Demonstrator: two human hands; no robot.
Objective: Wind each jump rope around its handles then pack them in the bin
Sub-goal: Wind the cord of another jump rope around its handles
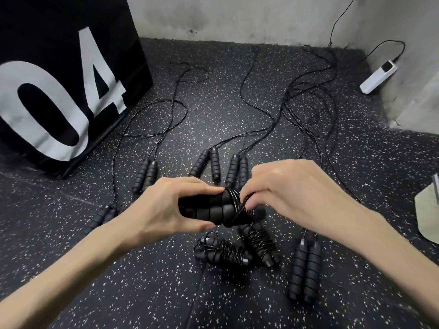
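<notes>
My left hand (164, 207) grips a pair of black ribbed jump rope handles (204, 210) held side by side, level, above the floor. Thin black cord (234, 200) is coiled round their right end. My right hand (292, 193) pinches that cord at the coil. Two wound jump ropes (223, 251) (259, 243) lie on the floor just below my hands. Several unwound pairs of handles lie around: one pair at the right (305, 269), one at the left (102, 217), others farther back (145, 173) (206, 163) (237, 170), their cords trailing toward the wall.
A big black box marked "04" (59, 86) stands at the left. A white power strip (377, 77) with a cable lies by the back right wall. A pale flat object (427, 217) is at the right edge. The floor is speckled black rubber (154, 293).
</notes>
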